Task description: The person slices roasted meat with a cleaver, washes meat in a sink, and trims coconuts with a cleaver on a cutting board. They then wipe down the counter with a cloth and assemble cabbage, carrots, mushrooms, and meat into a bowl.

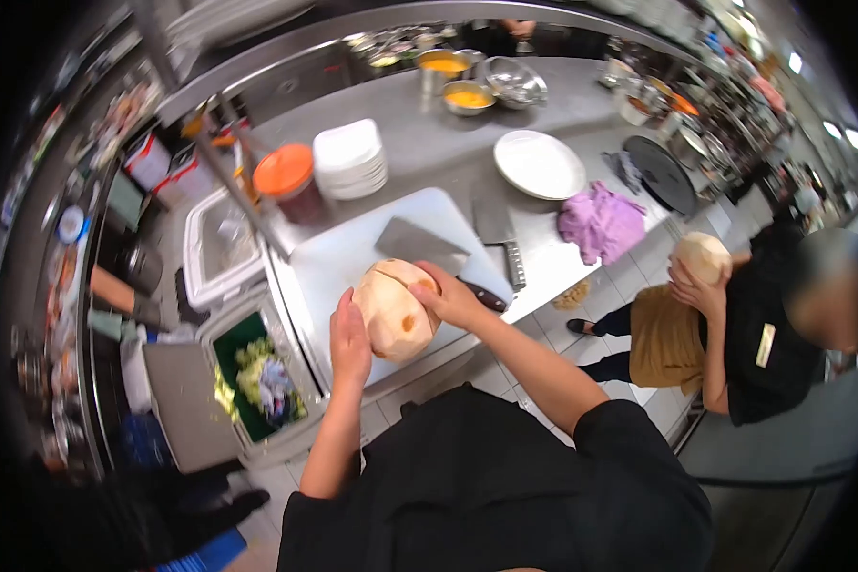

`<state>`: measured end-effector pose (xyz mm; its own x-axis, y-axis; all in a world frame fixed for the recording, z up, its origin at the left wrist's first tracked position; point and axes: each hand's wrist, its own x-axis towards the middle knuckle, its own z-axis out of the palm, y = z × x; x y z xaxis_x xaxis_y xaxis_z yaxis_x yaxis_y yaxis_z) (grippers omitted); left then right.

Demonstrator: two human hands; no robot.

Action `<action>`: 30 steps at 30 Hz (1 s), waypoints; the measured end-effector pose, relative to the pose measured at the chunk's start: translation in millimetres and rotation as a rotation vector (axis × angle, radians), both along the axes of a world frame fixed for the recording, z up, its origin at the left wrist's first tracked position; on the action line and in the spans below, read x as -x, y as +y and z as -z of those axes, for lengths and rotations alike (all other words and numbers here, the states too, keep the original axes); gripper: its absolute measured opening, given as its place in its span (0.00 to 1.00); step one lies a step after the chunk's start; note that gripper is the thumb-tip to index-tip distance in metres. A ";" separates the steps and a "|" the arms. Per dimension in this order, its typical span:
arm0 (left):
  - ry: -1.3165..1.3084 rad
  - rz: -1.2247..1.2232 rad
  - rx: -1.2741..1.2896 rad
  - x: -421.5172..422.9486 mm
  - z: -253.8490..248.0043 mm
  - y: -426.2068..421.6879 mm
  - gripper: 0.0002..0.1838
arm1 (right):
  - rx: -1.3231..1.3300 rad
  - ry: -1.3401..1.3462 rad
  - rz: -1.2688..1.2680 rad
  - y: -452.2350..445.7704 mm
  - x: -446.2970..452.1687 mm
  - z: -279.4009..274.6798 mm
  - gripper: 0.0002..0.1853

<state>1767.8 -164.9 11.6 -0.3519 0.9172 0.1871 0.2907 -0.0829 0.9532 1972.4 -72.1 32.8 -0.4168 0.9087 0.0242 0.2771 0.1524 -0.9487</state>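
Note:
Between my two hands is a large, round, peeled cream-coloured root vegetable (391,310) with a few brown spots; its exact kind I cannot tell. My left hand (350,345) supports its left side, fingers fairly straight. On its upper right side rests my right hand (451,299), thumb over the surface. The vegetable is above a white cutting board (338,257). Lying on that board is a broad-bladed knife (419,244), its dark handle pointing toward my right forearm. A second broad knife (494,224) lies on the steel counter just right of the board.
Left of the board stands a bin (227,348) with green scraps. An orange-lidded tub (284,176), stacked white containers (351,157), a white plate (540,164) and a purple cloth (601,221) line the counter. At right, another person (758,324) holds a similar round vegetable (703,257).

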 end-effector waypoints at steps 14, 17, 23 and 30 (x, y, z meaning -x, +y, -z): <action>-0.438 0.874 0.022 -139.0 -70.9 64.2 0.26 | 0.268 1.026 0.761 -102.2 -208.0 -12.2 0.38; -0.341 0.972 0.129 -177.4 -82.3 71.2 0.27 | 0.253 1.081 0.823 -121.2 -240.1 -1.5 0.40; -0.334 1.169 0.242 -251.8 -90.2 80.8 0.30 | 0.189 1.173 0.991 -154.7 -278.9 -3.3 0.41; -0.678 1.222 0.316 -326.0 -109.7 108.8 0.52 | 0.131 1.162 0.854 -184.4 -312.4 -2.5 0.42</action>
